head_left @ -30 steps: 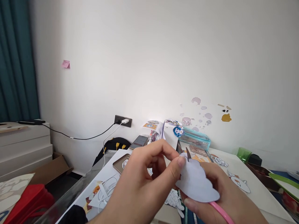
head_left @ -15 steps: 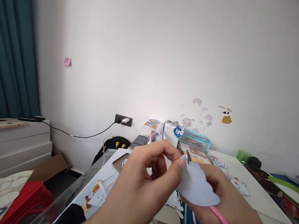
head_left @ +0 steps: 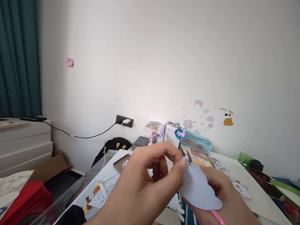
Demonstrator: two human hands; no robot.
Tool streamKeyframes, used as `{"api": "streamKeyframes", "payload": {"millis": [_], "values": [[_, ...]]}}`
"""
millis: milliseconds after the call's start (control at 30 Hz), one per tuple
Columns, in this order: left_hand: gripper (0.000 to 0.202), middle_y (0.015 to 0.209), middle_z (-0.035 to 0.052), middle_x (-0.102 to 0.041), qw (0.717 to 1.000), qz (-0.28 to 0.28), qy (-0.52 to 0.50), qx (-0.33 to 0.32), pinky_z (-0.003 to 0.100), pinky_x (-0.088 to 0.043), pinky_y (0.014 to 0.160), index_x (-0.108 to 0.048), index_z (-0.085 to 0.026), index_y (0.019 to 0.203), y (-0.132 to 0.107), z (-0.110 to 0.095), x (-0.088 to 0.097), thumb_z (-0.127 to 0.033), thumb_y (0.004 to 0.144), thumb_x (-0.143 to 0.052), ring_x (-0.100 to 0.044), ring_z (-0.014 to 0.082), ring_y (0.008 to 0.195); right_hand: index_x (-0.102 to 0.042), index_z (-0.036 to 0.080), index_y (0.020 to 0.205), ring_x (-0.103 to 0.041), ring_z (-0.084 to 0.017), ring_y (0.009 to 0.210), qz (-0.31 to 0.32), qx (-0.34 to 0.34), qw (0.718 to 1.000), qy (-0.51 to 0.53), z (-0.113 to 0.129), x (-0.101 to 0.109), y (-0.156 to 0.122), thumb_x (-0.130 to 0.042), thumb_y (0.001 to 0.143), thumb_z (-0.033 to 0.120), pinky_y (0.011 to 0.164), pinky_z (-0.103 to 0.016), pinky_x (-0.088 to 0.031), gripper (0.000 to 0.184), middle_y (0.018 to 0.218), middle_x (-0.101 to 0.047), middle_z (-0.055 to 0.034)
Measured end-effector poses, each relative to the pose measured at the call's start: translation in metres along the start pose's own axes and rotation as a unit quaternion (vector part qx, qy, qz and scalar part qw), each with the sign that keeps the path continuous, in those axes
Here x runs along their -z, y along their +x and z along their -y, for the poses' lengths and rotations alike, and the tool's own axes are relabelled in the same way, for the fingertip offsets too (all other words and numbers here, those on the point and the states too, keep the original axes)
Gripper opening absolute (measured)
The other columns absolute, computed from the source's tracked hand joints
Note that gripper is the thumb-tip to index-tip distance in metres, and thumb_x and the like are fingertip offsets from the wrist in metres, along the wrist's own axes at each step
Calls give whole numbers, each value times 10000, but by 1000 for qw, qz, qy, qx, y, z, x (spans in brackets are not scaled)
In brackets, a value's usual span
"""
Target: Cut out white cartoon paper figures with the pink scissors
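My left hand [head_left: 145, 184] pinches a pale cloud-shaped paper cutout [head_left: 199, 187] between thumb and fingers, low in the middle of the view. Behind the cutout my right hand [head_left: 225, 197] grips pink-handled scissors [head_left: 217, 215]. Their dark blade tips [head_left: 188, 156] stick up at the cutout's top edge. Both hands hover over a white table [head_left: 257, 193] strewn with cartoon cutouts.
Sticker sheets [head_left: 100, 193], a phone [head_left: 140, 142], a teal case [head_left: 197, 142] and a green cup [head_left: 245, 158] lie on the table. Stickers [head_left: 206, 115] dot the wall. A charger cable [head_left: 93, 136] hangs from a socket [head_left: 124, 121]. A red stool [head_left: 25, 200] stands lower left.
The hands have barely moved. The view has drifted slightly, and the cutout sits a little lower in the frame.
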State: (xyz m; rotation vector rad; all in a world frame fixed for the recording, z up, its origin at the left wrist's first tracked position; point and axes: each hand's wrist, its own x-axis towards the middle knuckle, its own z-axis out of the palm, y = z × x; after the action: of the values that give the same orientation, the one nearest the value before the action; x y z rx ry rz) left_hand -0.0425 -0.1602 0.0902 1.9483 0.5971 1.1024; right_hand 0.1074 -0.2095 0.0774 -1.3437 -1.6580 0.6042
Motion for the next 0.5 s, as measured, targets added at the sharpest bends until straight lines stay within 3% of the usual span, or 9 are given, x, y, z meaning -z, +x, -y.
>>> {"api": "streamKeyframes", "payload": {"millis": [167,500], "values": [[197,538,-35,-466,1000,-2,1,-2,226,-324,480,-565,-214,678,1,-1,1,-322,837,-522,-403,125,520,-340,215,545,-275,-99,486,34,7,999,4,-1,-1,2,-635,691,243,391,-206,-250,330,532,-285,59],[197,547,-32,-445,1000,6,2,13,235,-313,490,-568,-216,694,2,0,2,-342,838,-519,-395,135,543,-419,206,572,-282,-100,477,54,91,993,-59,-11,6,5,-509,708,135,379,-198,-246,178,539,-279,57]]}}
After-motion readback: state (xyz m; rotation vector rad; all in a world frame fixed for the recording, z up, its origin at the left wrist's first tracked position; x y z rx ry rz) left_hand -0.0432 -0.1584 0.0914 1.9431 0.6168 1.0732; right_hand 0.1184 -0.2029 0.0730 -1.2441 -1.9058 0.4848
